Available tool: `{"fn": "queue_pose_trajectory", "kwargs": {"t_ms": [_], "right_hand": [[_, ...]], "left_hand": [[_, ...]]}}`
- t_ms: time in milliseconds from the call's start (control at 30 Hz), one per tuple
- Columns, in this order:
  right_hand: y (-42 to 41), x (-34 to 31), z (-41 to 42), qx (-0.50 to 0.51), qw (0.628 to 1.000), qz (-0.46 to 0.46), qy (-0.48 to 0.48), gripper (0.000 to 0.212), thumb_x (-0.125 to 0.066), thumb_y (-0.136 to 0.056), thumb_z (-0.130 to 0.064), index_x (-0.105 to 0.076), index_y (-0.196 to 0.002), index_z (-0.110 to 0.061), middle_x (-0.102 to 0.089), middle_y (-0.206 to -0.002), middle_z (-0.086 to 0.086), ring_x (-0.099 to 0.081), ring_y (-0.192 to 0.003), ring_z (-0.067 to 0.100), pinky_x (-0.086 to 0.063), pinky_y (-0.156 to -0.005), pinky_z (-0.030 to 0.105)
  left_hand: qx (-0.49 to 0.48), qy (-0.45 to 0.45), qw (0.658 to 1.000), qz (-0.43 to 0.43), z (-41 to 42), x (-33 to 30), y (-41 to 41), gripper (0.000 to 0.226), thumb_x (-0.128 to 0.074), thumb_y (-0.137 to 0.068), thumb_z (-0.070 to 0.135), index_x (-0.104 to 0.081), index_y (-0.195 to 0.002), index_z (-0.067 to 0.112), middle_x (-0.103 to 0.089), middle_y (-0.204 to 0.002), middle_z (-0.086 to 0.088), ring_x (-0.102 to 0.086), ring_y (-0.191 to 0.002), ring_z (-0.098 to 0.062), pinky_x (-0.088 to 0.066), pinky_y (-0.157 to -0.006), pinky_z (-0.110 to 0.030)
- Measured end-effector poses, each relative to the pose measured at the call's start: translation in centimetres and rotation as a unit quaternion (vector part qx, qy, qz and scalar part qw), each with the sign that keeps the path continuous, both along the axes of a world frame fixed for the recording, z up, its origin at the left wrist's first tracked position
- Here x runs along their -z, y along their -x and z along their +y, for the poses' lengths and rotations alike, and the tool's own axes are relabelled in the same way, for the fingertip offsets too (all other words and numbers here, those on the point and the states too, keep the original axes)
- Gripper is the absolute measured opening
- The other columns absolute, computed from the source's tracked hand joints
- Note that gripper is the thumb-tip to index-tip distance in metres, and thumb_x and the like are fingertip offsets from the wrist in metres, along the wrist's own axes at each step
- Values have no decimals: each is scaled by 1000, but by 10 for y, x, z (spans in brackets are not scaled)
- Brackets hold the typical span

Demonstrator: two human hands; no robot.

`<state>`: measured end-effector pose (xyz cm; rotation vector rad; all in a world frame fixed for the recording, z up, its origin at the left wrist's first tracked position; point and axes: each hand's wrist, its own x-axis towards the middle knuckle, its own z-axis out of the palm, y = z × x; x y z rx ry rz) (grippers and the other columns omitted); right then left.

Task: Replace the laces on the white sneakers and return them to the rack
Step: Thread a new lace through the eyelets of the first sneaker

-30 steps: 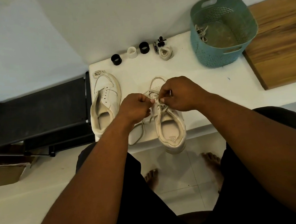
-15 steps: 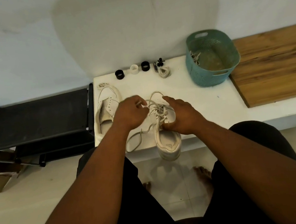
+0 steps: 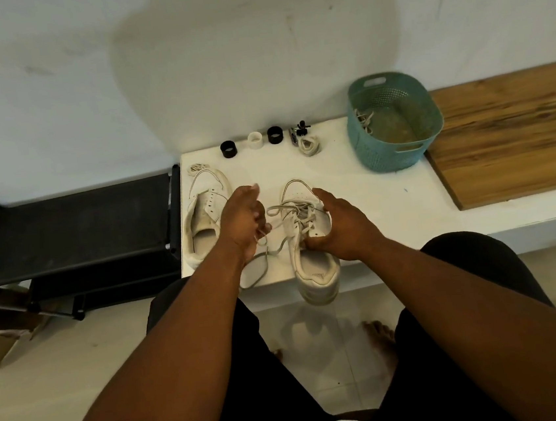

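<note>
Head camera looks steeply down over hands [image 3: 291, 222].

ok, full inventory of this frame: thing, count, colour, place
laced sneaker: 1, white, shelf front edge, heel overhanging
unlaced sneaker: 1, white, shelf's left side
lace: 1, off-white, trailing from the laced sneaker
rings: 3, two black, one white, shelf back
basket: 1, teal, shelf right, laces inside
rack: 1, black, left of shelf
board: 1, wood, right
left hand: holds lace
right hand: grips laced sneaker
</note>
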<state>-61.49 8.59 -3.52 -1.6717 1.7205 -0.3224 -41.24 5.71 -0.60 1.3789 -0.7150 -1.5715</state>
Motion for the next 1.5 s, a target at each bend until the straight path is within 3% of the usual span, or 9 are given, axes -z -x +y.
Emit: {"fn": "queue_pose_trajectory", "kwargs": {"t_ms": [100,233,400,633,800,1100,1233,1400,1500], "right_hand": [[1,0,-1,-3,1000,0,1,124,-76,-54,-75,-18,-157,-39,-50,-146,8,-48,-133,30,-43,-108,45],[2,1,-1,-5,1000,3,2,123,-81,-57,-71,-19,-157,-37,-50,-146,8,-49,-133,30,-44,-108,44],[1,-1,-2,-10,1000,-1,5,122,-80,-55,-73,-22,-156,-36,-53,-144,7,-52,-129,30,-46,-105,44],[1,-2,-3,5,1000,-9,-12,136,-81,-47,-78,-9,-157,-42,-52,-143,9,-52,-130,31,-47,-105,47],[2,-2,-4,9,1000,-6,-16,139,-82,-45,-77,-6,-156,-44,-53,-142,10,-51,-130,32,-46,-106,48],[6,-4,-6,22,1000,-6,-18,125,-87,-66,-57,-10,-161,-35,-53,-144,11,-53,-131,30,-45,-104,41],[6,-6,-6,20,999,-9,-28,117,-85,-71,-56,-13,-161,-33,-54,-145,11,-54,-130,30,-45,-103,39],[13,-16,-8,-2,998,-42,-36,106,-84,-76,-49,-21,-160,-32,-53,-146,6,-55,-129,26,-44,-105,36],[15,-21,-14,53,990,-128,-15,91,-86,-78,-33,-36,-154,-35,-59,-134,5,-61,-113,21,-49,-101,36]], "left_hand": [[189,91,900,-382,1,14,-2,8,-70,-91,26,-65,-97,22,-59,-79,6,-54,-68,-13,-45,-62,-29],[325,92,779,-529,-4,12,-1,32,-66,-90,24,-57,-65,7,-57,-65,-3,-55,-67,-20,-40,-61,-32],[29,80,986,-141,2,-9,6,33,-57,-99,13,-63,-68,20,-58,-61,8,-44,-49,-7,-31,-54,-24],[-40,13,973,226,-3,-8,-1,30,-42,-106,26,-50,-78,19,-49,-62,1,-53,-55,-18,-55,-73,-35],[-63,13,998,-17,-3,-11,-2,26,-46,-107,26,-48,-81,24,-46,-75,3,-24,-49,-7,-18,-44,-21],[-260,143,955,4,-8,-42,-18,29,-48,-107,25,-50,-79,19,-49,-65,4,-29,-50,-11,-22,-46,-24],[-127,115,958,-231,-7,-35,-17,45,-39,-110,40,-65,-80,19,-60,-67,6,-54,-57,-8,-42,-54,-26],[120,89,738,-658,-14,-21,-29,74,-12,-106,55,-74,-107,13,-69,-103,-16,-61,-102,-36,-44,-92,-45],[118,116,744,-647,-15,-36,-24,63,-19,-109,49,-67,-105,9,-66,-100,-15,-61,-101,-35,-46,-87,-42]]}}
